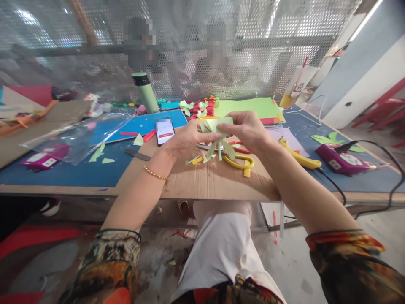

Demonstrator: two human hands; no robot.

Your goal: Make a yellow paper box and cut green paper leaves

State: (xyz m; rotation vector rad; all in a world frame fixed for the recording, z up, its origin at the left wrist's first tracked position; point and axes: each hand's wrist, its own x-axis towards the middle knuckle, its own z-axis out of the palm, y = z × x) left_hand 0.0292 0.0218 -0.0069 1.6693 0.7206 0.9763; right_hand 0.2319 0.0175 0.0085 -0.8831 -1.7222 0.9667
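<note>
Between both hands, above the cardboard, is a pale green paper cutout (218, 126) with several strips hanging down. My left hand (198, 136) pinches its left side between thumb and fingers. On the right edge, my right hand (245, 126) grips the same paper with thumb and fingertips. Scissors with yellow handles (240, 162) lie on the cardboard just below, and a second pair with orange handles (238, 147) is partly hidden behind the paper. Small green and yellow scraps (198, 160) are scattered near the scissors.
A phone (165, 131) lies left of my left hand. Behind stand a green bottle (145, 93) and green paper sheets (249, 107). At right are a yellow glue gun (300, 156), a purple power socket (343, 159) with a black cable, and a drink cup (297, 86).
</note>
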